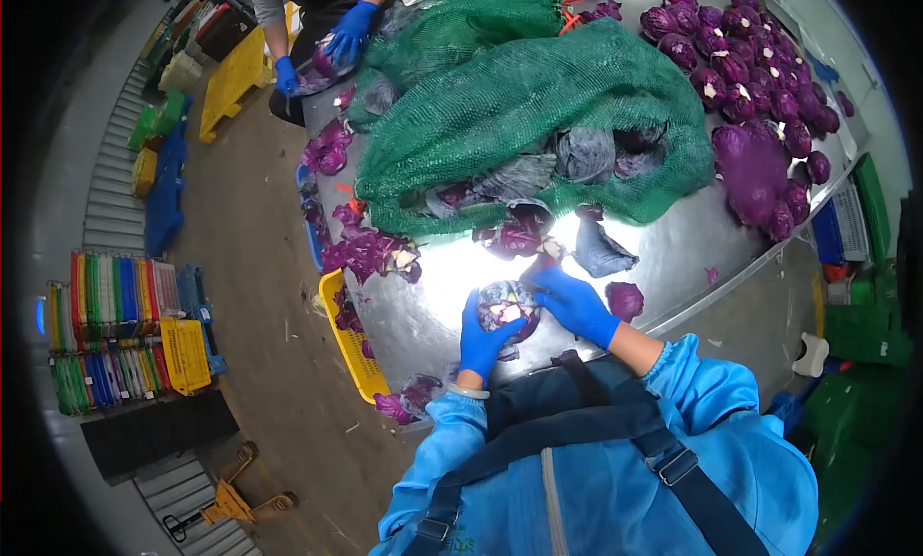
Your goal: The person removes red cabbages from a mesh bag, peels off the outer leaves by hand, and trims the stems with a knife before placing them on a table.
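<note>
A red cabbage [500, 294] with its pale cut stem end facing up sits in my left hand [486, 337], whose gloved fingers wrap round its near side. My right hand [577, 306], also in a blue glove, is closed at the cabbage's right edge. What its fingers pinch is hidden; a purple leaf piece [550, 252] shows just beyond them. Loose leaves [510, 239] lie ahead of my hands, and a dark outer leaf [604, 248] rests to the right. Beyond them is a green mesh sack [519, 104] with cabbages showing at its opening.
Many trimmed cabbages [740, 65] are piled at the table's far right. Leaf scraps [361, 253] hang over the left edge above a yellow crate [356, 349]. A co-worker's gloved hands [351, 32] handle a cabbage at the far left. A pallet jack [231, 503] stands on the floor.
</note>
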`<action>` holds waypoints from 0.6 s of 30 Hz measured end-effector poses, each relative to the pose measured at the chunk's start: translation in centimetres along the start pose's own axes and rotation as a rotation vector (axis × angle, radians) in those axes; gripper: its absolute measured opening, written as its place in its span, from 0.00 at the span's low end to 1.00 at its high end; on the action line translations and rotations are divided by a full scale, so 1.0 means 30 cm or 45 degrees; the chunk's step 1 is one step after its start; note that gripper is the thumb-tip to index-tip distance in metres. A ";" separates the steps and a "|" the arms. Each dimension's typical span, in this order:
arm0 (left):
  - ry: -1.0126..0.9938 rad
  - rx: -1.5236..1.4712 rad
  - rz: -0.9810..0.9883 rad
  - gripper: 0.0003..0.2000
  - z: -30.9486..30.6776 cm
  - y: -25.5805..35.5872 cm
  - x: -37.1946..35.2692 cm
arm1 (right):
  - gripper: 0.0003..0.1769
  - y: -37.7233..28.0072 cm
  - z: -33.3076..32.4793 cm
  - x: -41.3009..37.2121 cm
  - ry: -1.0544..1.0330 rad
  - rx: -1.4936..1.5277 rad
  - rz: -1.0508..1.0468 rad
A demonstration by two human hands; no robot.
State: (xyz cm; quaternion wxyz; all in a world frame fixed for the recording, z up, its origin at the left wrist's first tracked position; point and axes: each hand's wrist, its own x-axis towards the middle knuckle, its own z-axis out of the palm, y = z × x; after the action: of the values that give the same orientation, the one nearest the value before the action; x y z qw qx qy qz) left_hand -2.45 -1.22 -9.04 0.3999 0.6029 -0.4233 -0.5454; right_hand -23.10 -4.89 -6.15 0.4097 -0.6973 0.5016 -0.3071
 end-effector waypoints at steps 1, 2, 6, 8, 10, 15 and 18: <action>-0.002 -0.021 -0.030 0.50 0.012 0.005 0.012 | 0.16 -0.032 -0.019 0.010 0.041 -0.173 -0.177; -0.009 -0.039 -0.058 0.49 0.021 0.011 0.027 | 0.16 -0.069 -0.025 0.019 0.018 -0.200 -0.209; -0.053 0.326 0.024 0.48 0.043 0.065 0.050 | 0.17 -0.064 -0.006 0.103 -0.179 -0.398 0.224; -0.110 0.632 0.120 0.49 0.057 0.106 0.027 | 0.16 0.081 0.015 0.163 0.000 -0.451 0.140; -0.022 0.552 0.270 0.49 0.062 0.089 0.006 | 0.15 0.094 0.009 0.193 0.011 -0.405 0.038; -0.365 0.804 0.685 0.48 -0.033 0.077 -0.063 | 0.16 0.216 -0.015 0.230 0.064 -0.516 0.360; -0.157 0.682 0.394 0.47 -0.038 0.100 -0.098 | 0.17 0.099 -0.104 0.215 0.320 -0.518 0.143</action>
State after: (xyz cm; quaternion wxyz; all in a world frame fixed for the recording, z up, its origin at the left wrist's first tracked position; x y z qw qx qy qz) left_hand -1.66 0.62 -5.18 0.2788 0.5811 -0.6618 -0.3828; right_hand -25.06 -12.34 -7.17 0.2117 -0.6930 0.6379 -0.2608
